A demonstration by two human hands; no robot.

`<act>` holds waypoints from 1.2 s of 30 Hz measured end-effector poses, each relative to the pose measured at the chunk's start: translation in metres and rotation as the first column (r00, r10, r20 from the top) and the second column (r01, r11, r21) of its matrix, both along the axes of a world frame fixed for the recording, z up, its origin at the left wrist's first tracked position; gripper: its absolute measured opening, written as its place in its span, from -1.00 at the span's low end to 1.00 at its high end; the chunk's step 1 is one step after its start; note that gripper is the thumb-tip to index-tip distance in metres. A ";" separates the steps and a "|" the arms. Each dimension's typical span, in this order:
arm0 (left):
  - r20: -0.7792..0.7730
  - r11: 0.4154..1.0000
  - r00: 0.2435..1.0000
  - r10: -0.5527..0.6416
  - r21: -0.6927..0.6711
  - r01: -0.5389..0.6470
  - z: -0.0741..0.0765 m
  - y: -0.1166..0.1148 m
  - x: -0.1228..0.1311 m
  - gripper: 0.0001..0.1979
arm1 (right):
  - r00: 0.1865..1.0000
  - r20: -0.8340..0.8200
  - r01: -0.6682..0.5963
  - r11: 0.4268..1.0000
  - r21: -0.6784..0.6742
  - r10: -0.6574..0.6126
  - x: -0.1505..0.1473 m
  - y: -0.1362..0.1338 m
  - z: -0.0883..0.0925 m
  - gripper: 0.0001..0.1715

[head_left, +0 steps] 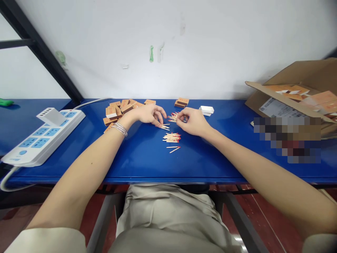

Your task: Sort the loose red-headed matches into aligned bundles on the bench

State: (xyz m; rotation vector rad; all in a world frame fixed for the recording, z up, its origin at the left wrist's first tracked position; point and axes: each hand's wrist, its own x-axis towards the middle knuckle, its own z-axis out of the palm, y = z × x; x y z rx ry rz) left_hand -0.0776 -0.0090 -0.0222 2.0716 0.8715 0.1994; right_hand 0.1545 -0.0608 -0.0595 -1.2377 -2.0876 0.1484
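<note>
My left hand (pixel 150 114) has its fingers curled and its thumb low, closed on the ends of a few matchsticks (pixel 165 127) just above the blue table. Across from it, my right hand (pixel 193 121) is closed in a pinch; what its fingertips hold, if anything, is hidden. Beside those fingertips lies a small heap of red-tipped matches (pixel 172 117), partly covered by the hand. Nearer to me is a larger pile of matches (pixel 172 137), heads pointing right. Two loose matches (pixel 174 149) lie below that pile.
Orange matchboxes (pixel 123 104) are heaped behind my left wrist, with more matchboxes (pixel 181 102) by the wall. White box trays (pixel 206 110) sit beyond my right hand. At right stands an open carton (pixel 279 105) of matchboxes; a power strip (pixel 43 137) is at left.
</note>
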 end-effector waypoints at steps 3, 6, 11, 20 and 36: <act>-0.004 1.000 1.000 -0.009 0.015 0.009 0.000 0.000 0.000 -0.50 | 0.996 0.051 0.074 0.997 -0.007 -0.074 0.001 0.002 -0.001 -0.86; -0.016 1.000 1.000 -0.010 0.018 0.010 -0.001 0.002 0.000 -0.49 | 0.998 0.054 0.011 1.000 -0.006 -0.011 -0.003 0.000 -0.003 -0.85; 0.024 0.999 0.999 -0.032 0.017 0.032 -0.004 0.004 -0.001 -0.50 | 0.979 0.053 -0.196 0.980 -0.044 0.198 -0.011 -0.005 -0.005 -0.86; 0.009 1.000 1.000 0.007 -0.002 -0.006 -0.001 0.001 0.000 -0.51 | 0.972 0.075 -0.217 0.971 -0.099 0.224 -0.014 -0.005 -0.006 -0.88; -0.019 0.998 1.000 0.014 0.056 -0.013 -0.003 0.004 0.000 -0.53 | 0.994 0.092 0.055 0.998 -0.013 -0.053 0.005 0.003 0.005 -0.83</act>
